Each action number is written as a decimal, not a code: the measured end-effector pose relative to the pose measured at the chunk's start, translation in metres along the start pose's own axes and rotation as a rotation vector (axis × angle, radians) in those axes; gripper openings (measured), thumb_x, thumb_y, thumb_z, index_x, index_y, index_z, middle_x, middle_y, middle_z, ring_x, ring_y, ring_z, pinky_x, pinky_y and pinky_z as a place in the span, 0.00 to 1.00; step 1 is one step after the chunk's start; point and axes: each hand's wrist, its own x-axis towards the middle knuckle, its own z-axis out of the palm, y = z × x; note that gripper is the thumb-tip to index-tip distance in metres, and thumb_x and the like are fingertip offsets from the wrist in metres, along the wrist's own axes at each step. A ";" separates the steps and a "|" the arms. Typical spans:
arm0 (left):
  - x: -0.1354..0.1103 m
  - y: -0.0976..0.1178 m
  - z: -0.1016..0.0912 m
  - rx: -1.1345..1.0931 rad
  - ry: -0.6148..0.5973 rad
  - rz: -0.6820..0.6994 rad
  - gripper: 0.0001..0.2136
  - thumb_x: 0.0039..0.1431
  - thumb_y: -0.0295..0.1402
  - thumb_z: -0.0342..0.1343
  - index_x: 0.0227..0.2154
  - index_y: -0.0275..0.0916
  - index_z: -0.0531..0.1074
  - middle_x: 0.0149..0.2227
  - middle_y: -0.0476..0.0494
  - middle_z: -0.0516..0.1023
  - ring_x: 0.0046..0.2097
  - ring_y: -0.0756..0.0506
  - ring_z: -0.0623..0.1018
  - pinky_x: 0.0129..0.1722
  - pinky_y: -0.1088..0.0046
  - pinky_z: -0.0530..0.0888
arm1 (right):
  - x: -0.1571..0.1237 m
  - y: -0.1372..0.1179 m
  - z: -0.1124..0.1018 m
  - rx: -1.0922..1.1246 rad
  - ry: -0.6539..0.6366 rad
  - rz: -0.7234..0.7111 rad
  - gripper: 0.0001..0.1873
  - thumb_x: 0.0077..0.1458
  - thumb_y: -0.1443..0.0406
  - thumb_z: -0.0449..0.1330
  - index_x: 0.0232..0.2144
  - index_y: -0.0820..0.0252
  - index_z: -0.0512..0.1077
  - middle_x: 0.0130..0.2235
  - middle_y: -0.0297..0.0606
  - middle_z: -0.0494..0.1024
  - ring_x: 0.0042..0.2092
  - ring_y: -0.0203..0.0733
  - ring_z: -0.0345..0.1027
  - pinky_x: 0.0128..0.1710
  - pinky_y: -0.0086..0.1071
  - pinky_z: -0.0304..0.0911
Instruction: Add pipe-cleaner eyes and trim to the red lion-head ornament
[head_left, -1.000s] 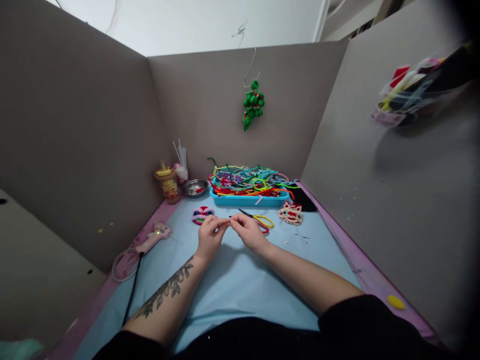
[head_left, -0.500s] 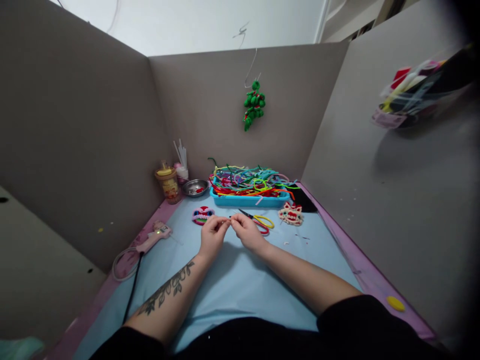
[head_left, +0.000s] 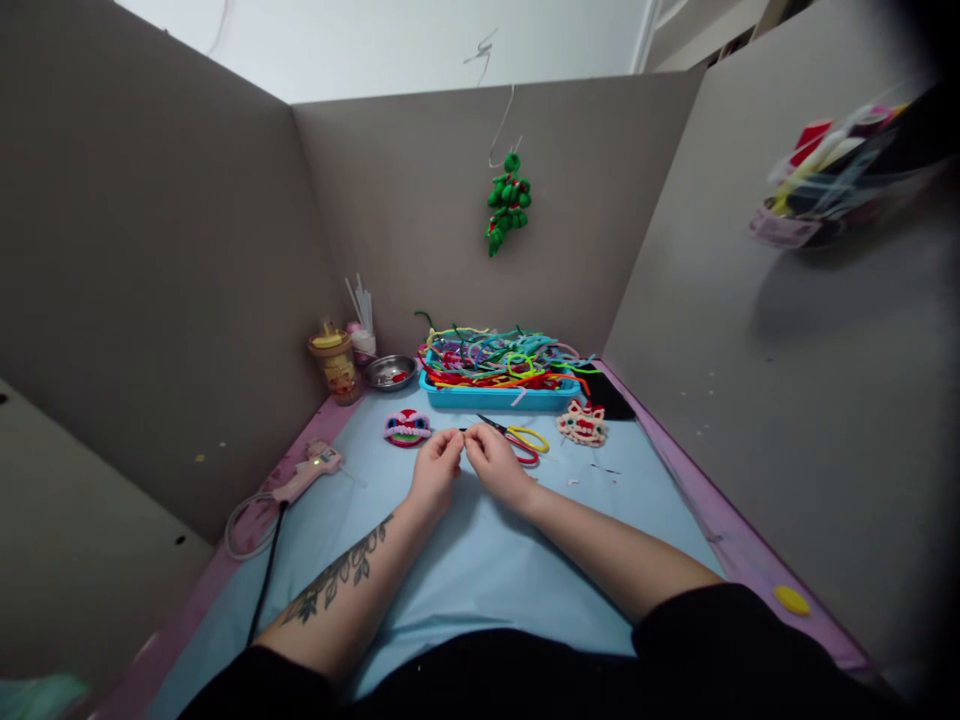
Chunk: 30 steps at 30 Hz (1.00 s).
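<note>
With fingertips pinched, the left hand [head_left: 437, 470] and right hand [head_left: 495, 464] are held close; anything grasped is hidden. By a rightward slip, the scissors [head_left: 513, 432] could be nudged.

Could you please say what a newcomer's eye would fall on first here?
Probably the tangle of bright fuzzy stems heaped in the blue tray at the back. Next, the green ornament hanging above it, then the left hand and right hand close together beside the scissors.
</note>
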 end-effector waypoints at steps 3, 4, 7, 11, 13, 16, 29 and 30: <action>-0.002 0.002 0.003 -0.063 -0.021 -0.063 0.19 0.42 0.46 0.63 0.25 0.36 0.65 0.18 0.58 0.55 0.19 0.57 0.53 0.17 0.79 0.46 | -0.001 0.002 0.001 -0.032 -0.008 -0.021 0.07 0.56 0.67 0.48 0.27 0.58 0.63 0.30 0.37 0.68 0.35 0.41 0.62 0.36 0.33 0.58; -0.002 0.002 0.004 -0.082 -0.024 -0.083 0.19 0.42 0.46 0.63 0.25 0.36 0.64 0.18 0.58 0.55 0.19 0.57 0.53 0.17 0.79 0.45 | -0.001 0.003 0.001 -0.044 -0.014 -0.031 0.07 0.56 0.67 0.48 0.27 0.58 0.63 0.30 0.37 0.68 0.35 0.41 0.62 0.36 0.33 0.58; -0.001 0.003 0.003 -0.134 -0.040 -0.139 0.20 0.40 0.46 0.64 0.26 0.36 0.64 0.18 0.59 0.54 0.19 0.58 0.52 0.17 0.80 0.44 | -0.001 0.005 0.002 -0.088 -0.033 -0.053 0.07 0.56 0.68 0.48 0.27 0.58 0.63 0.30 0.37 0.68 0.35 0.41 0.61 0.36 0.33 0.57; 0.001 0.002 -0.003 -0.235 -0.101 -0.232 0.20 0.40 0.43 0.66 0.27 0.36 0.63 0.18 0.60 0.53 0.18 0.58 0.50 0.16 0.82 0.44 | 0.000 0.005 0.002 -0.087 -0.065 -0.064 0.07 0.56 0.69 0.48 0.27 0.58 0.63 0.30 0.35 0.67 0.34 0.39 0.61 0.35 0.32 0.56; 0.003 0.002 -0.006 -0.302 -0.124 -0.275 0.20 0.41 0.42 0.66 0.26 0.37 0.62 0.18 0.60 0.52 0.18 0.59 0.49 0.15 0.83 0.45 | 0.000 0.002 0.002 -0.045 -0.089 -0.061 0.07 0.55 0.69 0.48 0.26 0.58 0.62 0.29 0.34 0.67 0.34 0.39 0.61 0.35 0.31 0.56; 0.005 0.005 -0.008 -0.396 -0.166 -0.327 0.19 0.44 0.42 0.64 0.26 0.37 0.60 0.19 0.60 0.51 0.17 0.59 0.49 0.15 0.84 0.44 | 0.002 0.000 -0.002 0.019 -0.081 -0.055 0.08 0.55 0.68 0.48 0.25 0.58 0.61 0.28 0.33 0.66 0.32 0.38 0.60 0.33 0.30 0.56; 0.004 0.007 -0.011 -0.180 -0.088 -0.254 0.21 0.46 0.49 0.60 0.27 0.38 0.60 0.20 0.59 0.51 0.17 0.59 0.49 0.15 0.82 0.42 | 0.014 0.013 -0.015 -0.033 -0.044 -0.026 0.09 0.52 0.70 0.51 0.32 0.59 0.71 0.32 0.35 0.71 0.36 0.38 0.64 0.37 0.31 0.59; 0.005 0.007 -0.011 -0.159 -0.085 -0.237 0.21 0.45 0.50 0.60 0.26 0.38 0.60 0.20 0.59 0.51 0.17 0.58 0.50 0.16 0.82 0.42 | 0.012 0.009 -0.015 -0.031 -0.062 -0.068 0.09 0.54 0.69 0.51 0.33 0.59 0.72 0.33 0.36 0.71 0.36 0.38 0.64 0.37 0.31 0.59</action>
